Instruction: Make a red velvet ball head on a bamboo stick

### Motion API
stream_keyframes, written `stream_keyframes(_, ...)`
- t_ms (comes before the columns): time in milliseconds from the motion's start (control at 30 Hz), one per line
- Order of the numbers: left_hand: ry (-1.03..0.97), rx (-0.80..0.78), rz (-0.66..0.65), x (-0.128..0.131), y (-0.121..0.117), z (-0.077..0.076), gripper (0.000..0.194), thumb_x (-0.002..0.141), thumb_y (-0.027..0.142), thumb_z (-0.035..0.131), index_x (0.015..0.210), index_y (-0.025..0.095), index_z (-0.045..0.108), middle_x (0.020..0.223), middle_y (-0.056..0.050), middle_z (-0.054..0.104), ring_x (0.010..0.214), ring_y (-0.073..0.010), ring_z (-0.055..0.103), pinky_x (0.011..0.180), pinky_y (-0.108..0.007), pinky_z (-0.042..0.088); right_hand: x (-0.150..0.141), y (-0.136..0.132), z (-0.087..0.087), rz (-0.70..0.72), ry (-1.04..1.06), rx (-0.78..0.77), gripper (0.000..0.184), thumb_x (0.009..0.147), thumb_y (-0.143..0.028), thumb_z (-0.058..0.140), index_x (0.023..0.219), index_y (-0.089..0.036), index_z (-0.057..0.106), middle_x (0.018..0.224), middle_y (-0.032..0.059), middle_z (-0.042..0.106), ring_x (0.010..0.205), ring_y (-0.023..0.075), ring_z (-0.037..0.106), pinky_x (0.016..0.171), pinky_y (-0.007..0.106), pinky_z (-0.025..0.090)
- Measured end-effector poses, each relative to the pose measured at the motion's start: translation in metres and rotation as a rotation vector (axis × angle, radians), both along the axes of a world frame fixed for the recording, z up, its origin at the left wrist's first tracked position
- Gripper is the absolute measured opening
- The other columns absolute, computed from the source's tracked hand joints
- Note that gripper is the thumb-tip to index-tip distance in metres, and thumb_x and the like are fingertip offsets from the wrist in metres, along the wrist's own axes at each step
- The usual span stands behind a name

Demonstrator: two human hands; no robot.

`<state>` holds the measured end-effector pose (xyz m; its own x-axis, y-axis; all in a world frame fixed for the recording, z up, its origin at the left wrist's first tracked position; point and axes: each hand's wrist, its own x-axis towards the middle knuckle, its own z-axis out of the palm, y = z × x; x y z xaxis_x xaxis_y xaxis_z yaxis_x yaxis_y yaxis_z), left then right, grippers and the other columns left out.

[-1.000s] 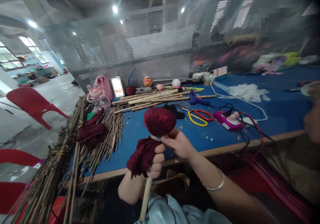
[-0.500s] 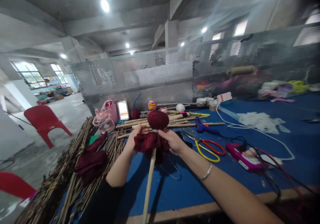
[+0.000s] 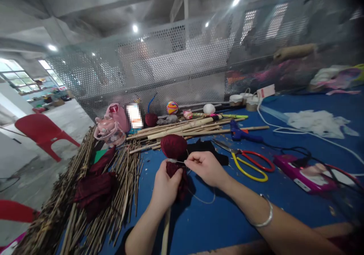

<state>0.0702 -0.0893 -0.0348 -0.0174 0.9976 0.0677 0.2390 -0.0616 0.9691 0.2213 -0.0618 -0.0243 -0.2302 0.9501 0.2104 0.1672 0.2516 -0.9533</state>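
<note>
A dark red cloth-covered ball (image 3: 173,145) tops a pale wooden stick (image 3: 166,232), with the loose cloth gathered below it. My left hand (image 3: 165,184) is closed around that gathered cloth at the ball's neck. Close by on the right, my right hand (image 3: 209,168) pinches a thin pale thread (image 3: 205,201), pulled straight across the neck; the rest of it loops down over the blue table. Part of the stick is hidden behind my left hand and the cloth.
Scissors with red and yellow handles (image 3: 251,166) lie right of my hands, near a blue glue gun (image 3: 240,132) and a magenta box (image 3: 303,175) with cables. Bundled twigs (image 3: 125,194) and dark red cloth (image 3: 95,192) cover the left. A perforated metal screen (image 3: 159,65) stands behind.
My left hand has shifted down onto the gathered cloth. My right hand has moved off the neck, drawing the thread out to the right. The ball sits lower, and the view has turned.
</note>
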Motion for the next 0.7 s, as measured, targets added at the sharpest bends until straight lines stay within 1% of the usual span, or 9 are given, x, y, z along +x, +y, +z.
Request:
stream_keyframes(100, -0.004, 0.035, 0.008, 0.002, -0.002, -0.002, 0.012, 0.081, 0.026, 0.056, 0.09, 0.017, 0.056, 0.071, 0.003, 0.057, 0.064, -0.0127, 0.05, 0.06, -0.022, 0.039, 0.0, -0.01, 0.01, 0.117, 0.08, -0.053, 0.027, 0.073, -0.036, 0.061, 0.057, -0.015, 0.06, 0.046, -0.0044, 0.043, 0.044, 0.0066, 0.03, 0.042, 0.021, 0.022)
stream_keyframes(200, -0.006, 0.047, 0.039, 0.002, -0.002, 0.001, 0.008, 0.081, 0.025, 0.055, 0.085, 0.017, 0.056, 0.071, 0.003, 0.057, 0.064, -0.0121, 0.049, 0.06, -0.022, 0.037, -0.002, -0.012, 0.011, 0.183, 0.112, -0.102, 0.028, 0.07, -0.038, 0.063, 0.055, -0.015, 0.061, 0.045, -0.0046, 0.041, 0.043, 0.0063, 0.029, 0.041, 0.021, 0.022)
stream_keyframes(300, -0.039, 0.005, 0.042, -0.002, -0.002, 0.006, 0.01, 0.081, 0.027, 0.055, 0.082, 0.018, 0.056, 0.066, 0.004, 0.054, 0.06, -0.0113, 0.046, 0.059, -0.021, 0.036, -0.002, -0.006, 0.009, 0.152, 0.111, -0.125, 0.026, 0.069, -0.037, 0.065, 0.055, -0.015, 0.062, 0.043, -0.0052, 0.04, 0.043, 0.0058, 0.028, 0.04, 0.02, 0.02)
stream_keyframes(400, -0.129, -0.034, -0.01, -0.004, -0.003, 0.009, 0.012, 0.082, 0.029, 0.056, 0.083, 0.017, 0.056, 0.064, 0.005, 0.051, 0.057, -0.0103, 0.044, 0.06, -0.022, 0.037, 0.001, 0.0, 0.006, 0.092, 0.118, -0.126, 0.025, 0.069, -0.036, 0.065, 0.056, -0.015, 0.062, 0.042, -0.0059, 0.039, 0.042, 0.0055, 0.028, 0.039, 0.02, 0.018)
stream_keyframes(467, -0.193, -0.035, -0.047, -0.003, -0.004, 0.011, 0.013, 0.082, 0.029, 0.057, 0.085, 0.017, 0.057, 0.066, 0.004, 0.053, 0.059, -0.0103, 0.046, 0.062, -0.022, 0.039, 0.003, 0.004, 0.004, 0.08, 0.121, -0.141, 0.025, 0.068, -0.036, 0.066, 0.056, -0.014, 0.062, 0.042, -0.006, 0.041, 0.041, 0.0055, 0.029, 0.04, 0.02, 0.019)
stream_keyframes(500, -0.227, -0.032, -0.07, -0.002, -0.004, 0.012, 0.014, 0.081, 0.029, 0.058, 0.088, 0.016, 0.057, 0.069, 0.003, 0.055, 0.062, -0.0106, 0.048, 0.063, -0.022, 0.04, 0.004, 0.006, 0.003, 0.082, 0.134, -0.156, 0.025, 0.067, -0.036, 0.067, 0.057, -0.014, 0.063, 0.043, -0.0057, 0.043, 0.042, 0.0057, 0.031, 0.041, 0.02, 0.021)
stream_keyframes(567, -0.305, -0.025, -0.12, 0.0, -0.006, 0.013, 0.021, 0.081, 0.029, 0.059, 0.097, 0.015, 0.058, 0.079, -0.001, 0.061, 0.069, -0.0121, 0.052, 0.068, -0.023, 0.043, 0.004, 0.01, -0.001, 0.108, 0.191, -0.19, 0.024, 0.065, -0.036, 0.07, 0.059, -0.013, 0.065, 0.049, -0.0033, 0.052, 0.047, 0.0077, 0.04, 0.046, 0.021, 0.03)
stream_keyframes(633, -0.395, -0.01, -0.158, 0.002, -0.008, 0.014, 0.032, 0.081, 0.03, 0.061, 0.109, 0.015, 0.056, 0.095, -0.005, 0.064, 0.082, -0.0145, 0.057, 0.077, -0.024, 0.044, 0.001, 0.013, -0.005, 0.146, 0.267, -0.222, 0.022, 0.062, -0.034, 0.074, 0.064, -0.013, 0.067, 0.058, -0.0004, 0.06, 0.056, 0.0109, 0.05, 0.057, 0.024, 0.04)
stream_keyframes(700, -0.486, 0.003, -0.18, 0.004, -0.011, 0.015, 0.046, 0.079, 0.031, 0.064, 0.121, 0.018, 0.051, 0.112, -0.006, 0.063, 0.098, -0.0165, 0.058, 0.086, -0.025, 0.043, -0.003, 0.014, -0.009, 0.167, 0.344, -0.244, 0.022, 0.059, -0.031, 0.077, 0.066, -0.012, 0.067, 0.063, 0.0006, 0.063, 0.063, 0.0124, 0.053, 0.065, 0.026, 0.043)
